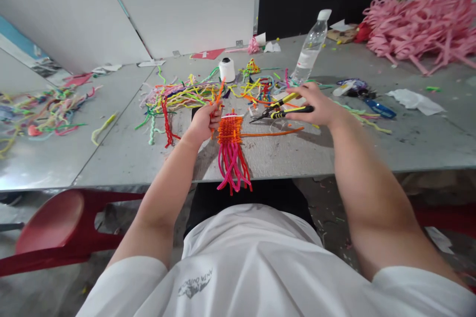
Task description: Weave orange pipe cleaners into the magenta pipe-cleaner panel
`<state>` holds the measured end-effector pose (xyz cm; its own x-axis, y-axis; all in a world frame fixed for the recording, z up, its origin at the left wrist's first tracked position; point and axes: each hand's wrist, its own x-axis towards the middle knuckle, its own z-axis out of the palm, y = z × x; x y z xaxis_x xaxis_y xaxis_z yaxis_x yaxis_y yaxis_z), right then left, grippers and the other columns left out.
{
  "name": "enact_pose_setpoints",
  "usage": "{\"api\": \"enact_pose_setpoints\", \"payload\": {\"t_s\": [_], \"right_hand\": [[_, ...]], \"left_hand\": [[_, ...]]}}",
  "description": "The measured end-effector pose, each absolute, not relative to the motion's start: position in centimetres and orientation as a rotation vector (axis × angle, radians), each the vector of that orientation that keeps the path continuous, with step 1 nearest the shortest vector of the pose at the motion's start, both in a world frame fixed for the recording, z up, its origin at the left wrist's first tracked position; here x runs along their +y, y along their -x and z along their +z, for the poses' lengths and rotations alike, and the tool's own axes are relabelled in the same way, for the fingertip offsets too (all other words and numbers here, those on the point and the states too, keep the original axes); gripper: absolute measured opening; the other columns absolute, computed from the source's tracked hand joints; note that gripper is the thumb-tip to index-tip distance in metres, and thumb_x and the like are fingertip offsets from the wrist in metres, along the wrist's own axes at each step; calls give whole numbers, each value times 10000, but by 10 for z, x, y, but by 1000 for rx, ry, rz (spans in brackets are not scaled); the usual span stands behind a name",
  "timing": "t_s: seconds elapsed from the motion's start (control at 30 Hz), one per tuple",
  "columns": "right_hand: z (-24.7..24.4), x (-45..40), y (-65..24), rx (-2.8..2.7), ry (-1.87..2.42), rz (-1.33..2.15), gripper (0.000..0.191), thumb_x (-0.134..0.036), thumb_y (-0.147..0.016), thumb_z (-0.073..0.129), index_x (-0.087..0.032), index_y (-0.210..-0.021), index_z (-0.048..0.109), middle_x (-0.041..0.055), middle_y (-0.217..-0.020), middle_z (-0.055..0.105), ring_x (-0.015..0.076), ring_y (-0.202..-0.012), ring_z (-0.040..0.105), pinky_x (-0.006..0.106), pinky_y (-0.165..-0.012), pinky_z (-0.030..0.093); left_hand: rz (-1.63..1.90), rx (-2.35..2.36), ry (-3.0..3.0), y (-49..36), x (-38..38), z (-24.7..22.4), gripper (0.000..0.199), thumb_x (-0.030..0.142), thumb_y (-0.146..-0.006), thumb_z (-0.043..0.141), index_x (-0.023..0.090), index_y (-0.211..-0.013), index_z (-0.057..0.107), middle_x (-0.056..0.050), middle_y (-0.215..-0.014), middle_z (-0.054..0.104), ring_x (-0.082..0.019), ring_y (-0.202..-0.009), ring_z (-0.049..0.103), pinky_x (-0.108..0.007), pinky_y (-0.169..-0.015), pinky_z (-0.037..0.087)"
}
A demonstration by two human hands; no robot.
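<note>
A small woven piece (229,130) in orange and pink lies near the table's front edge, its pink and red strands hanging over that edge. One orange strand (273,133) sticks out from it to the right. Just left of the weave, my left hand (208,120) is closed around an orange pipe cleaner (222,90) that points up and away. My right hand (311,104) grips yellow-and-black long-nose pliers (284,108). Their handles are spread, and the tips point left, close to the weave's right side without visibly touching it.
A white thread spool (226,70) and a water bottle (311,47) stand behind the weave. Colourful strands (186,93) spread across the table. Pink ribbon (424,25) is heaped at the back right, near a white tissue (415,101). A red chair (55,223) stands at left.
</note>
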<state>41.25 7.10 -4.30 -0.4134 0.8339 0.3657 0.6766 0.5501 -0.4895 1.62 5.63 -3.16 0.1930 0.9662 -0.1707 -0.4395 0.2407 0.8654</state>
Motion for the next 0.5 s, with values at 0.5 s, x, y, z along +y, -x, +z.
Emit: {"api": "enact_pose_setpoints", "payload": {"t_s": [0.5], "right_hand": [[-50, 81, -415, -2417, 1331, 696, 860, -533, -729, 840, -317, -1507, 542, 129, -1574, 573, 441, -1326, 648, 626, -1100, 573]], "left_hand": [[1092, 802, -743, -15, 49, -28, 174, 360, -1074, 590, 304, -1238, 610, 66, -668, 449, -71, -452, 426, -144, -446, 333]]}}
